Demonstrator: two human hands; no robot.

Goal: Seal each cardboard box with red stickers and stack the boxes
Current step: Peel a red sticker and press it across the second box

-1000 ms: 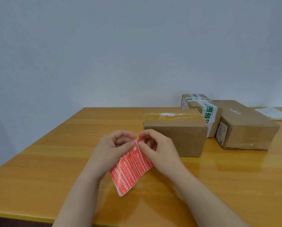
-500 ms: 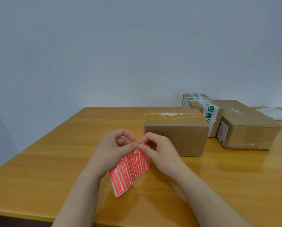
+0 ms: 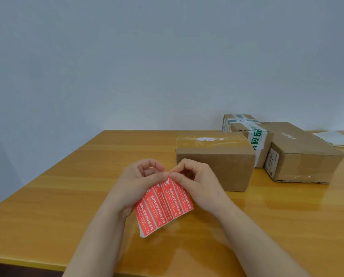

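Table (image 3: 57, 196) bare on left side & near front edge. Nearest box (image 3: 215, 160) stands just behind hands, blocks way fwd-right. Two more boxes (image 3: 299, 154) crowd far right, touching each other.

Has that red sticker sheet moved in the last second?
Yes. The red sticker sheet has swung: its lower end now hangs more upright and slightly rightward against the nearest box, top edge staying pinched.

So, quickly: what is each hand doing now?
Left hand: closed, holding the red sticker sheet.
Right hand: closed, pinching the sheet's top edge.
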